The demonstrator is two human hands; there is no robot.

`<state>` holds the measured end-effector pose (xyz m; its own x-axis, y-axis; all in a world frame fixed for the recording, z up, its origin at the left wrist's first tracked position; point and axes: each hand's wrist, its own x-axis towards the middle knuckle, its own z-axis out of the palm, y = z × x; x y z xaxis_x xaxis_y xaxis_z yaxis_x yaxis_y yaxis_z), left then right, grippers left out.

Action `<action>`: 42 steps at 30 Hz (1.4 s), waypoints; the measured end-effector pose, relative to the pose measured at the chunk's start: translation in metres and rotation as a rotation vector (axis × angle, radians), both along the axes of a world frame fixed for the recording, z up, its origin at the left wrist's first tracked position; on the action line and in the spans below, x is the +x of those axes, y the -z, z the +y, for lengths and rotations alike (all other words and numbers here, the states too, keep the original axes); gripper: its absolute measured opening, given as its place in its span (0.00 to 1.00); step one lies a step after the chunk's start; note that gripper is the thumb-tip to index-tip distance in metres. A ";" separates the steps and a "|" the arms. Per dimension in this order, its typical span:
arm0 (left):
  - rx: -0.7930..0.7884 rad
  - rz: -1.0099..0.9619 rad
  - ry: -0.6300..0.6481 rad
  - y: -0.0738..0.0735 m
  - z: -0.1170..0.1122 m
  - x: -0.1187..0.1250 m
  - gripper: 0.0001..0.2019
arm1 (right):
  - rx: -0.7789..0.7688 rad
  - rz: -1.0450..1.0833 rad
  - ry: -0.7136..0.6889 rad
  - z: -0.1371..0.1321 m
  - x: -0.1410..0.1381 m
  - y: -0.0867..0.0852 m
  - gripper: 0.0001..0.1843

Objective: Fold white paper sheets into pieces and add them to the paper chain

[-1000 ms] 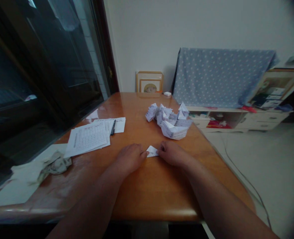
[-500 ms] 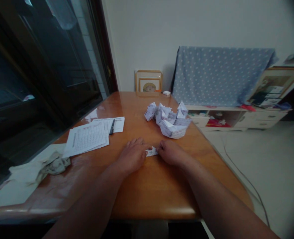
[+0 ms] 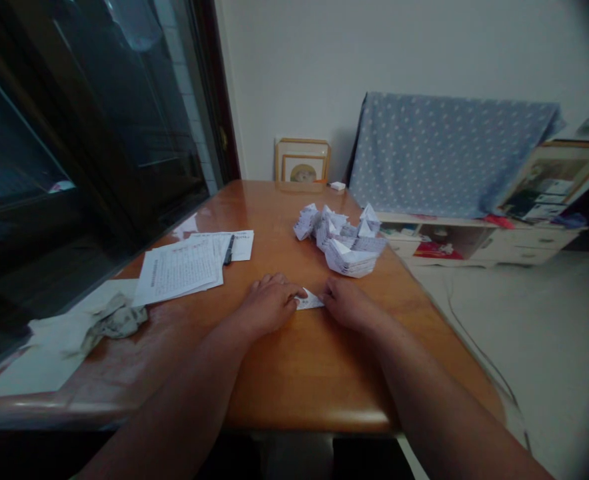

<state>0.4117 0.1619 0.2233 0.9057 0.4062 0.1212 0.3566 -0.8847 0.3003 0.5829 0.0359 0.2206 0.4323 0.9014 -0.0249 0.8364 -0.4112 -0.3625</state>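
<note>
A small folded piece of white printed paper (image 3: 309, 300) lies on the table between my two hands, its right end narrowing to a point. My left hand (image 3: 268, 303) rests flat on the wood with its fingers stretched out, and its thumb presses on the paper's left part. Curled fingers of my right hand (image 3: 347, 303) grip the paper's right tip. Just beyond the right hand sits a cluster of folded paper pieces (image 3: 352, 260), nested together in thick stacks with pointed peaks.
Printed sheets (image 3: 179, 270) lie to the left with a black pen (image 3: 229, 250) on them. Nearer is a crumpled cloth-like thing (image 3: 122, 317) on pale sheets (image 3: 39, 373). A small white object (image 3: 337, 186) stands at the far end of the wooden table (image 3: 314, 393).
My right hand has moved slightly away from the left along the paper, so more of its pointed right end shows. The whole view has shifted a little.
</note>
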 end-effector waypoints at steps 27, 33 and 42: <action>-0.048 0.008 -0.006 -0.001 0.003 -0.002 0.15 | -0.079 0.113 0.068 -0.012 0.022 -0.011 0.07; -0.050 0.012 -0.021 -0.002 0.003 -0.001 0.16 | 0.175 0.147 -0.018 -0.001 0.002 -0.002 0.04; -0.077 0.022 0.018 0.002 0.014 0.000 0.15 | 0.086 0.202 -0.134 0.014 -0.023 0.002 0.07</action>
<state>0.4116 0.1759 0.2209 0.9152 0.3969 0.0702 0.3478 -0.8658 0.3598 0.5604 0.0503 0.2190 0.3031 0.9528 -0.0193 0.7886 -0.2621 -0.5563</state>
